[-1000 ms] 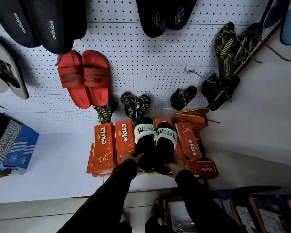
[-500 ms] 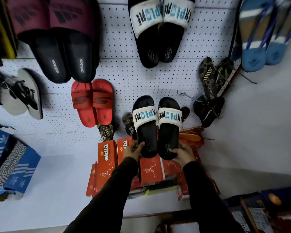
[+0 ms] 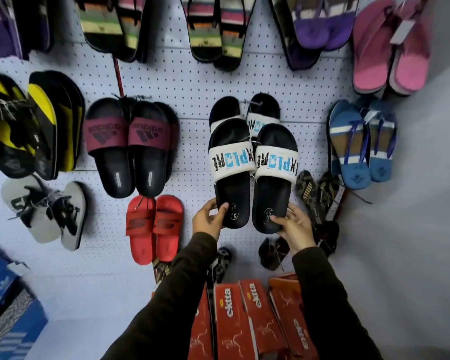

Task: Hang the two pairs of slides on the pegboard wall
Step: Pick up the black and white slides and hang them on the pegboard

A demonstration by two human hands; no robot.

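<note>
I hold a pair of black slides with white "EXPLORE" straps against the white pegboard wall (image 3: 192,81). My left hand (image 3: 209,219) grips the heel of the left slide (image 3: 231,167). The heel of the right slide (image 3: 273,175) is in my right hand (image 3: 294,227). The held pair overlaps the lower part of a second matching pair (image 3: 252,113) that hangs on the pegboard just behind and above it; only the tops of that pair show.
Other footwear hangs all around: maroon-strap black slides (image 3: 130,146) to the left, red slides (image 3: 153,227) lower left, blue sandals (image 3: 361,144) to the right, dark sandals (image 3: 317,198) beside my right hand. Orange shoe boxes (image 3: 244,318) stand below, blue boxes (image 3: 8,315) at lower left.
Both hands have lifted the pair from the orange boxes up the pegboard, until it overlaps the matching pair hanging higher. My view has tilted upward.
</note>
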